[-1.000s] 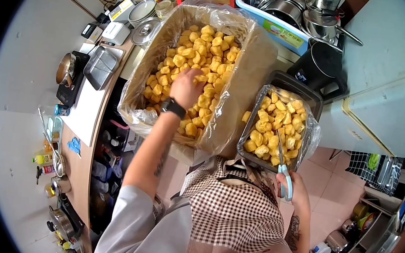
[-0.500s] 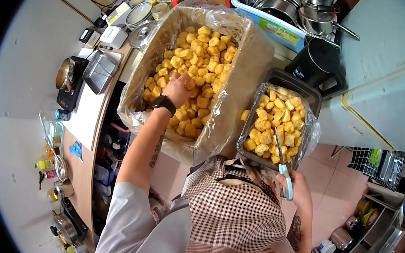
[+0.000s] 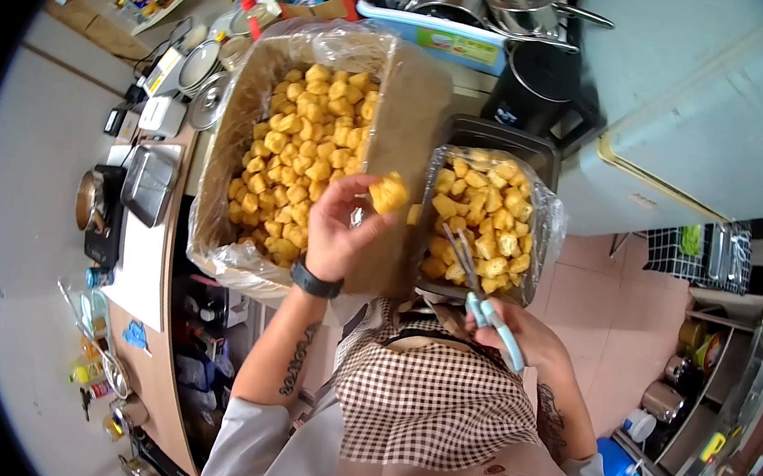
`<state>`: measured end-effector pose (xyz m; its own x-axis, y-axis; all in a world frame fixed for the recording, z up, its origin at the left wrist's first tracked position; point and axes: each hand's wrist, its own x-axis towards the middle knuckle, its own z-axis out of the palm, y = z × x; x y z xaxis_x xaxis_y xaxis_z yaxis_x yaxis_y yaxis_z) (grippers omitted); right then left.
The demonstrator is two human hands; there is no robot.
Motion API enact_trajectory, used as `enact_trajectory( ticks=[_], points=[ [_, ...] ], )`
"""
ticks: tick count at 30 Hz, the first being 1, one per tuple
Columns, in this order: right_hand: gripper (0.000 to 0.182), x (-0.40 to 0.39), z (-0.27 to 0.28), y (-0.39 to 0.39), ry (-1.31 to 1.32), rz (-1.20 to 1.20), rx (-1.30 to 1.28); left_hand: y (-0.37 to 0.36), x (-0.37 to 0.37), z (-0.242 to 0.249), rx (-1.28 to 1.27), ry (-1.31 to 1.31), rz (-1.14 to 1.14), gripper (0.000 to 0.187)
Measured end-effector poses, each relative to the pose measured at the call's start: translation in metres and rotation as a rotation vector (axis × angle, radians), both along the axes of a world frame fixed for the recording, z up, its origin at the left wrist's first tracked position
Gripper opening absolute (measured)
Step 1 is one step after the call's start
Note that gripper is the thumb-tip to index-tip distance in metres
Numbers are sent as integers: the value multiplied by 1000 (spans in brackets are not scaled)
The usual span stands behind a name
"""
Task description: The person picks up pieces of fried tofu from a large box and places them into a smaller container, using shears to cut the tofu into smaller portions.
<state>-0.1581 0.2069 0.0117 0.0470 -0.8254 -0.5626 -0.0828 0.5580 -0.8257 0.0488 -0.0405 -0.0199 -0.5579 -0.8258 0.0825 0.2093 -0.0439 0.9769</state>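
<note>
My left hand (image 3: 340, 234), with a black watch on its wrist, pinches one golden fried tofu puff (image 3: 389, 193) above the right edge of a cardboard box (image 3: 415, 93). This box is lined with clear plastic and full of tofu puffs (image 3: 301, 160). In my right hand (image 3: 531, 336) are scissors (image 3: 492, 317) with light blue handles; their blades are parted and point over the dark tray (image 3: 505, 138). A clear bag (image 3: 546, 220) lines the tray, and cut-looking puff pieces (image 3: 486, 214) lie inside it.
Behind the tray stands a black pitcher (image 3: 532, 87), beside a pale fridge (image 3: 675, 102). A blue-rimmed bin (image 3: 453, 46) of metal pots is at the back. Along the left runs a counter (image 3: 143, 343) with a metal pan (image 3: 151, 181). Shelves (image 3: 721, 367) stand at the right.
My left hand has come up out of the box and moved right, now holding a tofu puff. The scissors have swung left and their blades have opened. The whole view has shifted.
</note>
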Motion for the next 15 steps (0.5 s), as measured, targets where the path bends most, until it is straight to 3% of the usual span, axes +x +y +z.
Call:
enact_trajectory(
  ticks=[4, 6, 15],
  points=[
    [50, 0, 18, -16, 90, 157, 118, 31, -20, 27, -528, -311, -55, 44],
    [56, 1, 9, -13, 88, 118, 40, 40, -25, 36, -669, -316, -75, 43],
    [65, -5, 6, -15, 111, 188, 73, 53, -27, 43, -698, -333, -189, 43]
  ],
)
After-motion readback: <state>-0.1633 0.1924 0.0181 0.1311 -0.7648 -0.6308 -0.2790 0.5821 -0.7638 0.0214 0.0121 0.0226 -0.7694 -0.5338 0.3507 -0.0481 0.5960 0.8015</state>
